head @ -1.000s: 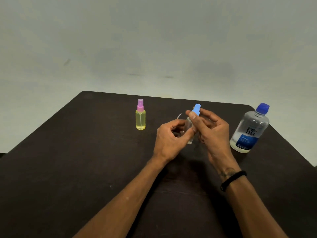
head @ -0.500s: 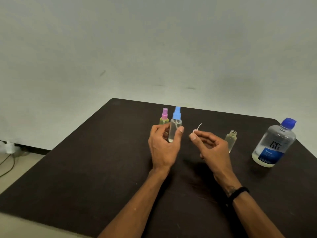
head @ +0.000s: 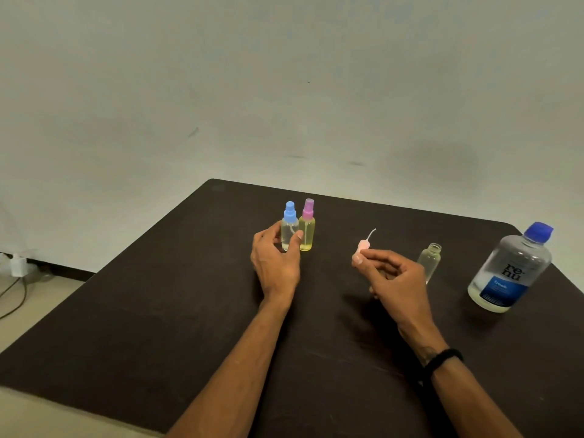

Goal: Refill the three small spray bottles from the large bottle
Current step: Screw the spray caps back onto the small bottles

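From the head view, the left hand [head: 275, 263] has its grip curled round the blue bottle [head: 289, 229], which stands on the tabletop [head: 158, 311] touching the pink bottle [head: 307, 227]. Both have their tops on. The right hand [head: 393, 278] has its grip pinching a pink sprayer [head: 363, 245], and the thin tube on the sprayer sticks up. The open bottle [head: 429, 259] stands just right of that hand and has no top. The big bottle [head: 510, 268] stands further right of the open bottle with its blue cap on. I think things could go wrong here. The two small bottles stand so close that a bump from the left hand could tip both. The right hand could knock the open bottle over and spill it. The sprayer's tube could bend or miss the little mouth when it goes back in.
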`<state>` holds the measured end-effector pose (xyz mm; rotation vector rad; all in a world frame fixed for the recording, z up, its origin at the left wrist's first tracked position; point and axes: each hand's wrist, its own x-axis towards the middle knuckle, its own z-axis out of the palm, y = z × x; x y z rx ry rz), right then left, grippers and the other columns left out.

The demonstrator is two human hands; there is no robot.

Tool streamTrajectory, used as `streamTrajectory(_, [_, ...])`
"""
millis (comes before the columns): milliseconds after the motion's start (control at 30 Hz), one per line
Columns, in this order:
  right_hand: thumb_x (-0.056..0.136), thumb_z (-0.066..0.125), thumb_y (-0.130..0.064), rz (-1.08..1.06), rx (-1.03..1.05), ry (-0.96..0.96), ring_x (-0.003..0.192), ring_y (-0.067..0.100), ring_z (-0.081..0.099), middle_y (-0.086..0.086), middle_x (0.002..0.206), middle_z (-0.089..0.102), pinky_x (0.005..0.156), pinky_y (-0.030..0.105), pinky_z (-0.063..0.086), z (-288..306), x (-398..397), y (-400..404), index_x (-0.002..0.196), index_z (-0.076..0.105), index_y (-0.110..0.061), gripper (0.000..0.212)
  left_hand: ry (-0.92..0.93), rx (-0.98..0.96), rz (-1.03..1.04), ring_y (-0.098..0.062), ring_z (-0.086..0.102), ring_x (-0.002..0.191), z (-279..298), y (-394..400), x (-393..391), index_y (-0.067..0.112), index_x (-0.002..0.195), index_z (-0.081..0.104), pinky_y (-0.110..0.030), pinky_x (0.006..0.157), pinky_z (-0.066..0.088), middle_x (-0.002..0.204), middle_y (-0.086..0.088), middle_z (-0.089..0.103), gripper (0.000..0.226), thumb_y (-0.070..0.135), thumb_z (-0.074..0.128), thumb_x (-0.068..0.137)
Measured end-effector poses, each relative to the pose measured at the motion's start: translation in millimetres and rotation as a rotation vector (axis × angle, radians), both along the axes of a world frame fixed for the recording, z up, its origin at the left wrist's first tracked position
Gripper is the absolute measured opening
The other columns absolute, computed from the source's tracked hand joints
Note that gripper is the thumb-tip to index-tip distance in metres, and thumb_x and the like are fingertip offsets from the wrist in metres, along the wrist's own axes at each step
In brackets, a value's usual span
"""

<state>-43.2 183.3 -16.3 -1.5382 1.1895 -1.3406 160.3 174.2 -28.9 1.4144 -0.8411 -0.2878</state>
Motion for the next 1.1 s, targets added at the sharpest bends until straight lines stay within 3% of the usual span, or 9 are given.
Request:
streamTrajectory(133, [0.087, 0.086, -0.039, -0.045, -0.026, 0.049, 0.083, 0.011, 0.076, -0.008, 0.095, 0.082, 0.076, 0.036, 0.061, 0, -1, 0, 0.111, 0.08, -0.022, 0.029, 0.011, 0.05, -0.024, -0.01, 0.062, 0.105, -2, -7, 4, 0.016, 0.134, 0.068, -0.022, 0.088, 0.05, 0.119, 0.003, 0.063, 0.046, 0.022, 0.082, 0.091])
streamTrajectory(233, [0.089, 0.085, -0.035, -0.129, -0.106, 0.104, 0.089, 0.008, 0.076, -0.01, 0.095, 0.08, 0.078, 0.026, 0.062, 0, -1, 1, 0.111, 0.08, -0.022, 0.025, 0.015, 0.073, -0.037, -0.011, 0.062, 0.108, -3, -9, 4, 0.016, 0.136, 0.066, -0.025, 0.091, 0.049, 0.121, 0.002, 0.063, 0.048, 0.022, 0.082, 0.091])
streamTrajectory(333, [0.093, 0.082, -0.026, -0.238, -0.187, 0.198, 0.083, 0.0, 0.072, -0.013, 0.093, 0.076, 0.074, 0.015, 0.06, -1, 0, 2, 0.112, 0.077, -0.024, 0.02, -0.001, 0.062, -0.037, -0.011, 0.062, 0.106, -4, -9, 3, 0.018, 0.132, 0.068, -0.031, 0.094, 0.055, 0.12, 0.001, 0.064, 0.045, 0.022, 0.082, 0.09])
streamTrajectory(400, [0.093, 0.081, -0.02, -0.272, -0.236, 0.294, 0.082, 0.001, 0.069, -0.012, 0.097, 0.073, 0.072, 0.008, 0.055, -3, 0, 0, 0.12, 0.074, -0.022, 0.028, -0.007, 0.067, -0.039, -0.013, 0.062, 0.11, -5, -9, 3, 0.018, 0.134, 0.066, -0.036, 0.1, 0.055, 0.122, 0.0, 0.064, 0.048, 0.022, 0.083, 0.09])
streamTrajectory(533, [0.094, 0.08, -0.019, -0.221, -0.31, 0.516, 0.093, 0.008, 0.065, -0.001, 0.122, 0.064, 0.079, 0.019, 0.057, -11, 1, -15, 0.137, 0.067, -0.017, 0.044, -0.011, 0.062, -0.034, -0.018, 0.06, 0.123, -5, -7, 1, 0.018, 0.142, 0.061, -0.041, 0.109, 0.051, 0.132, -0.001, 0.06, 0.058, 0.027, 0.083, 0.089])
streamTrajectory(633, [0.098, 0.075, -0.03, -0.186, -0.293, 0.639, 0.114, 0.018, 0.059, 0.001, 0.132, 0.052, 0.096, 0.038, 0.059, -16, 7, -28, 0.145, 0.061, -0.022, 0.05, -0.018, 0.055, 0.01, -0.014, 0.052, 0.125, -1, -6, 0, 0.025, 0.143, 0.058, -0.026, 0.098, 0.045, 0.136, 0.001, 0.055, 0.059, 0.04, 0.08, 0.09])
streamTrajectory(767, [0.102, 0.066, -0.045, -0.183, -0.149, 0.804, 0.131, 0.026, 0.046, 0.01, 0.143, 0.042, 0.109, 0.045, 0.051, -19, 15, -43, 0.153, 0.054, -0.03, 0.054, -0.115, -0.046, 0.121, -0.008, 0.049, 0.105, 4, 0, -5, 0.026, 0.125, 0.06, -0.013, 0.08, 0.037, 0.118, 0.006, 0.054, 0.039, 0.04, 0.077, 0.092])
streamTrajectory(933, [0.102, 0.064, -0.046, -0.182, -0.125, 0.906, 0.121, 0.029, 0.046, 0.014, 0.127, 0.052, 0.102, 0.041, 0.05, -21, 19, -53, 0.132, 0.069, -0.017, 0.042, -0.271, -0.212, 0.054, -0.012, 0.053, 0.078, 6, 5, -13, 0.022, 0.096, 0.064, -0.022, 0.069, 0.044, 0.084, 0.008, 0.058, 0.024, 0.042, 0.077, 0.093])
streamTrajectory(1100, [0.101, 0.07, -0.031, -0.195, -0.166, 0.891, 0.109, 0.027, 0.051, 0.012, 0.112, 0.059, 0.091, 0.034, 0.046, -20, 16, -50, 0.114, 0.071, -0.012, 0.024, -0.389, -0.24, -0.105, -0.012, 0.052, 0.057, 4, 7, -18, 0.02, 0.079, 0.062, -0.028, 0.058, 0.05, 0.064, 0.012, 0.052, 0.034, 0.047, 0.075, 0.094])
